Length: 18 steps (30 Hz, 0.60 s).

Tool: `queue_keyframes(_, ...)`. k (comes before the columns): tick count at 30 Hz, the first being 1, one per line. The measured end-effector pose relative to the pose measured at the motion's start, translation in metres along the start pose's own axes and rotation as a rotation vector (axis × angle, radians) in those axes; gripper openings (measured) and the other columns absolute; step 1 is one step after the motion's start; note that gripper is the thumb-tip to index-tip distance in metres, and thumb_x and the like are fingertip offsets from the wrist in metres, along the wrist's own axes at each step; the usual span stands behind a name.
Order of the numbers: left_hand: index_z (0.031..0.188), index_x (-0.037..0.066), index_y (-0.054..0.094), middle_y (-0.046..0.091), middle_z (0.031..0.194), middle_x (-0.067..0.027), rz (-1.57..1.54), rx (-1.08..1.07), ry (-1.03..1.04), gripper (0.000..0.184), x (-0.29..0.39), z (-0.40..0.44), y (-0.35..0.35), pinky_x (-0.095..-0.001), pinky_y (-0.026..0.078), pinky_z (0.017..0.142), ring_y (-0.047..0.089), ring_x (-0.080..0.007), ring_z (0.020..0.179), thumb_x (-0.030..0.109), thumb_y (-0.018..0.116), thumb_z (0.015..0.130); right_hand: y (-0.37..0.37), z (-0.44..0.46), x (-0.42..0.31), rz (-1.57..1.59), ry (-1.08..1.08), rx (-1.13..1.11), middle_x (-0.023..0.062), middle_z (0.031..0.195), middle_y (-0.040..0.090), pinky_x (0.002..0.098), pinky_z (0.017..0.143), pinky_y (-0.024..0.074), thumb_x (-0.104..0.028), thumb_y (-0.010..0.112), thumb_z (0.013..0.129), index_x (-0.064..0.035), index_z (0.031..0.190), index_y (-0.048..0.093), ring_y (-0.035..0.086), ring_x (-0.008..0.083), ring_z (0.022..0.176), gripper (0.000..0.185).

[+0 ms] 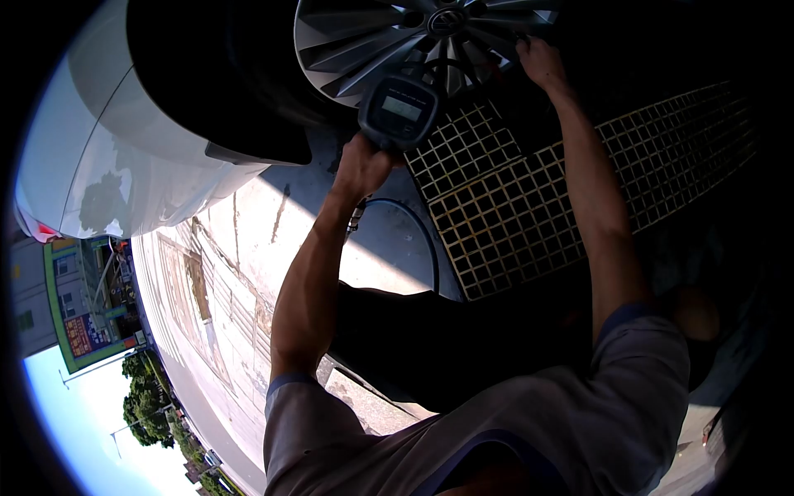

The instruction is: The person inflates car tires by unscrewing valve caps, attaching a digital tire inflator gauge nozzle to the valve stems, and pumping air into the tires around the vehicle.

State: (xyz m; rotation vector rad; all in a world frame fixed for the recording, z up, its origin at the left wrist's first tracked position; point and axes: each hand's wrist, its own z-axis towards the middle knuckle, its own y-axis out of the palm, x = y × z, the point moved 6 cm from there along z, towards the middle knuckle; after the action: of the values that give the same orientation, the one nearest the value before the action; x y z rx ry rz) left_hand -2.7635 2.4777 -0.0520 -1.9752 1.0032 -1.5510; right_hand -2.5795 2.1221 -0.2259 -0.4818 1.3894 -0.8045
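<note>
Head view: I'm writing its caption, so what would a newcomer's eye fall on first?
Probably the dark digital gauge in the left hand, near the top centre, its pale screen facing the camera. Just above is the spoked wheel, the right hand at its lower right. Next comes glaring sunlit ground left of centre, against shaded metal grating to the right.
</note>
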Motion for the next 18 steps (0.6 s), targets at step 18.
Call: queue_keyframes(18,0.109,-0.006,0.073,0.077,0.093,-0.0170,-0.087,-0.049,0.047,0.036,-0.007,0.008,0.005,-0.0361,0.058,0.079,0.074,-0.0215,0.087,0.012,0.063,0.079,0.016,0.008,0.020,-0.028,0.104,0.024,0.0230,0.089,0.072,0.0569,0.060,0.0554,-0.053,0.051,0.104,-0.0077,0.131,0.065,0.070,0.0434,0.076,0.055)
